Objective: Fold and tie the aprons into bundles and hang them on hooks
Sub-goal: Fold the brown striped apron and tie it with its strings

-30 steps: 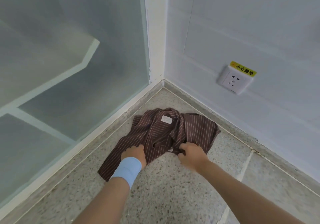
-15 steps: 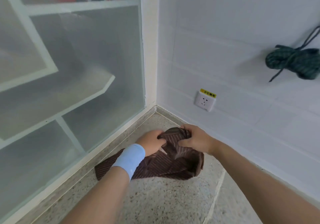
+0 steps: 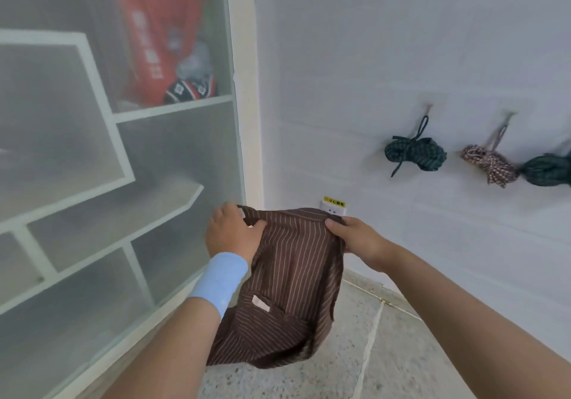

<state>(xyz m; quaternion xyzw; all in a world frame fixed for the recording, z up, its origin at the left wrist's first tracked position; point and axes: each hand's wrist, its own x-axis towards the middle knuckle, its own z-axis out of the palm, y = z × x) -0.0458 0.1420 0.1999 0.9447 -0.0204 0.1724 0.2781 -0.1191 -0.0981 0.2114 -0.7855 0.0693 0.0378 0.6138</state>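
Note:
A brown pinstriped apron [image 3: 287, 287] hangs in the air in front of me, off the floor, with a small pale label on its lower part. My left hand [image 3: 231, 231], with a light blue wristband, grips its upper left edge. My right hand [image 3: 355, 234] pinches the upper right edge. On the white wall at the right, a dark green tied bundle [image 3: 415, 153] hangs from a hook [image 3: 428, 109]. Beside it hang a brown patterned bundle [image 3: 489, 163] and another dark green bundle [image 3: 547, 170] at the frame edge.
A frosted glass cabinet [image 3: 92, 182] with white shelves fills the left side; red and dark items show behind its upper pane. A wall socket [image 3: 333, 208] with a yellow sticker sits just behind the apron. Speckled stone floor [image 3: 386, 352] lies below.
Both hands have lifted the apron from the floor up to chest height and spread its top edge apart. My view has tilted upward, bringing the hung bundles into sight.

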